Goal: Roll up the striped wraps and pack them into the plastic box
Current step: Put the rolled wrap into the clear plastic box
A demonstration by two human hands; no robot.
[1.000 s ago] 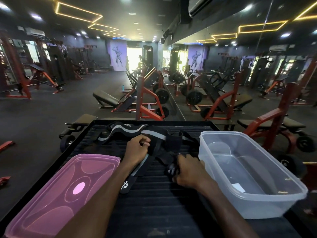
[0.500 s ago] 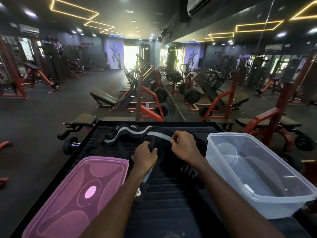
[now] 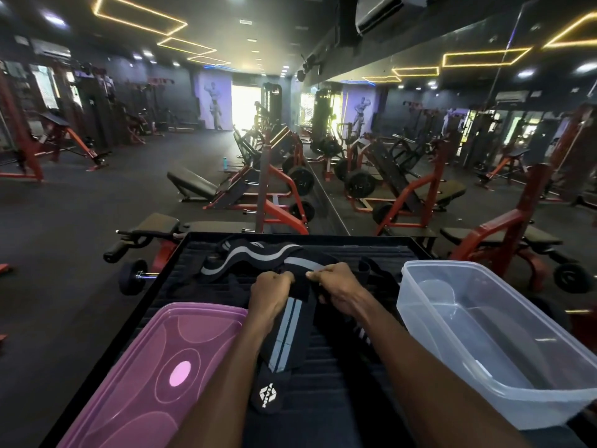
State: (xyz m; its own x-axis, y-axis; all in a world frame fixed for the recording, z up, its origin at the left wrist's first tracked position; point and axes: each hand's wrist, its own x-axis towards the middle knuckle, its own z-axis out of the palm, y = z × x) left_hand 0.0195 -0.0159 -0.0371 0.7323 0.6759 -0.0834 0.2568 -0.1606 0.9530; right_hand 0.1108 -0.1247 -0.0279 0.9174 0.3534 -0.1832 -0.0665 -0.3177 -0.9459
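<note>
1. Both hands have closed together at mid-desk: left hand [image 3: 270, 294] and right hand [image 3: 339, 287] each grip one wrap [image 3: 287, 331].
2. Rolling starts now; box [image 3: 420, 295], right edge, holds nothing yet.

Wraps [image 3: 284, 337] between lid [image 3: 155, 376] left, box [image 3: 504, 350] right.

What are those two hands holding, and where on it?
Both the left hand and right hand grip one striped wrap at its far end; its logo end trails toward the person.
</note>
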